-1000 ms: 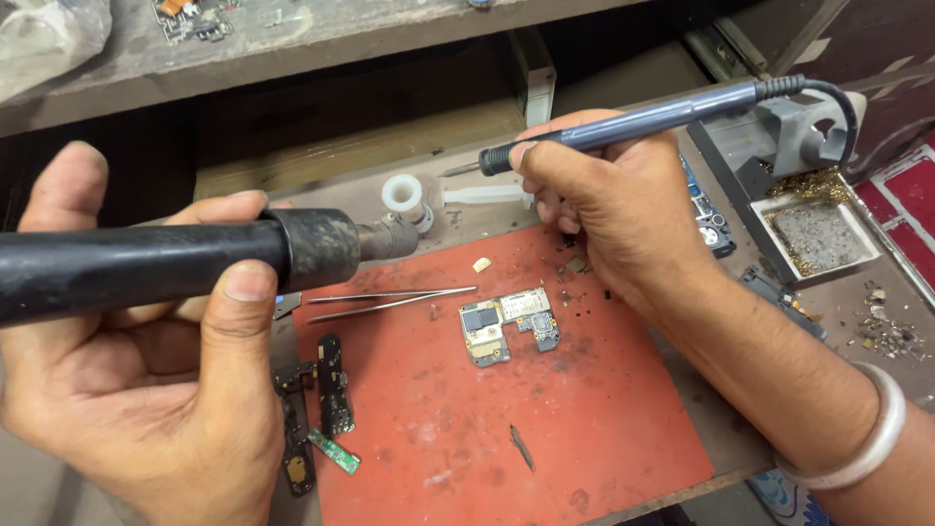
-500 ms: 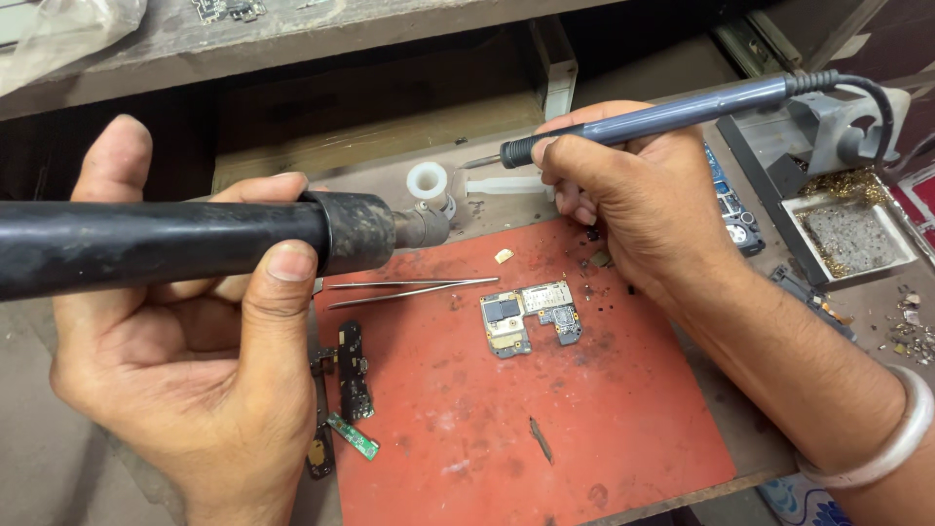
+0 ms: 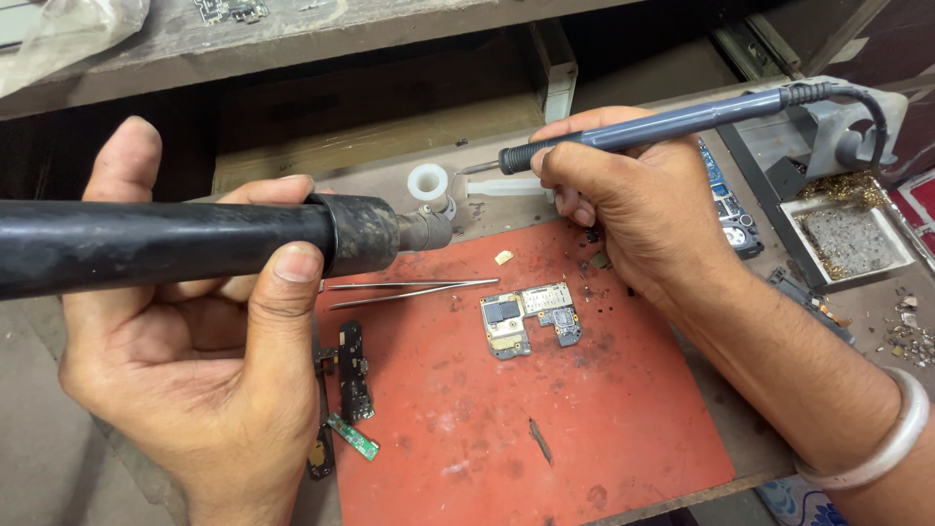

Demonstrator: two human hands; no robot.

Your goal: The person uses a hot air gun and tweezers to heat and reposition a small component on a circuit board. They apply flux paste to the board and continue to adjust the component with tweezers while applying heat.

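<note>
My left hand [image 3: 195, 370] grips a thick black hot-air wand [image 3: 175, 242] held level, its metal nozzle [image 3: 424, 231] pointing right above the mat's upper left corner. My right hand [image 3: 633, 209] holds a blue-grey soldering iron [image 3: 672, 122] like a pen, tip pointing left toward a white solder spool [image 3: 428, 182]. A small phone circuit board [image 3: 529, 317] lies on the red mat [image 3: 545, 429] between both hands, touched by neither. Metal tweezers [image 3: 409, 289] lie just left of the board.
Small black and green board pieces [image 3: 351, 380] lie at the mat's left edge. An iron stand with a sponge tray [image 3: 847, 239] sits at the right, beside another blue board [image 3: 726, 200]. A wooden shelf [image 3: 292, 39] runs across the back. I wear a silver bangle [image 3: 877, 438].
The view has shifted so everything sits lower and further right in frame. Both hands keep their tools; the wand nozzle and iron tip stay near the white spool.
</note>
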